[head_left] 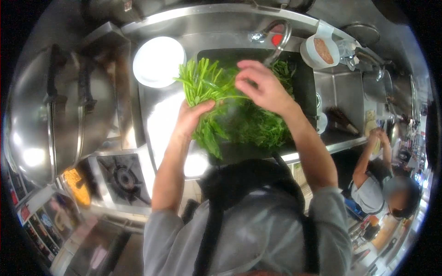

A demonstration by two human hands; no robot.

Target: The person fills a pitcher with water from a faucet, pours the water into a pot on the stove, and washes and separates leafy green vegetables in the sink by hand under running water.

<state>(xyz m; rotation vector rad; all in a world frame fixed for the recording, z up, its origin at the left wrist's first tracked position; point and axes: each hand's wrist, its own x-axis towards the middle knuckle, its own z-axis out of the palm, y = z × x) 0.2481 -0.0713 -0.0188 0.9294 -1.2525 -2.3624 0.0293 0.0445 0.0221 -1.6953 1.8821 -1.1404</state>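
My left hand (195,115) is closed around a bunch of leafy greens (202,85). The pale green stems fan out above the fist, and the leaves hang below it. Just to the right, my right hand (260,87) has its fingers curled toward the thumb in a pinch, with a thin green stem (232,97) running to it from the bunch. Its fingertips are slightly blurred. Beneath both hands, more loose greens (262,126) lie in a dark sink basin (304,92).
A white round bowl (159,62) stands left of the basin. Behind it are a curved faucet (286,37) and a white container with brownish contents (323,50). A second sink (340,87) lies right, a gas burner (122,179) lower left. Another person (373,188) works at right.
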